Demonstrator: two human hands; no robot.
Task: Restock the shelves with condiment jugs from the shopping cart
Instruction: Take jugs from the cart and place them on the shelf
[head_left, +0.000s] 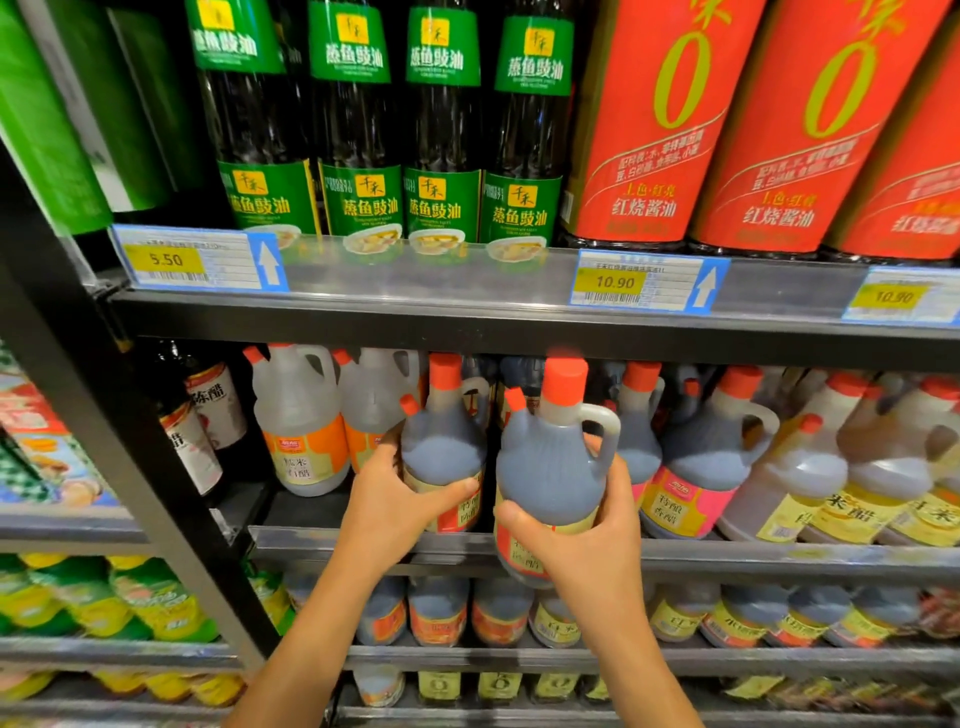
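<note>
Two dark vinegar jugs with orange caps are in my hands at the middle shelf (363, 543). My left hand (395, 499) grips the left jug (441, 447), which stands on the shelf's front edge. My right hand (587, 535) holds the right jug (550, 467) by its lower body, in front of the shelf lip and slightly lower. Its handle points right. The shopping cart is out of view.
Clear white-vinegar jugs (301, 415) stand left of the gap; pink-labelled dark jugs (701, 457) and yellow-labelled jugs (883, 467) stand right. The upper shelf edge (467, 322) hangs just above the caps. A black upright post (130, 467) stands at left. More bottles fill the lower shelves.
</note>
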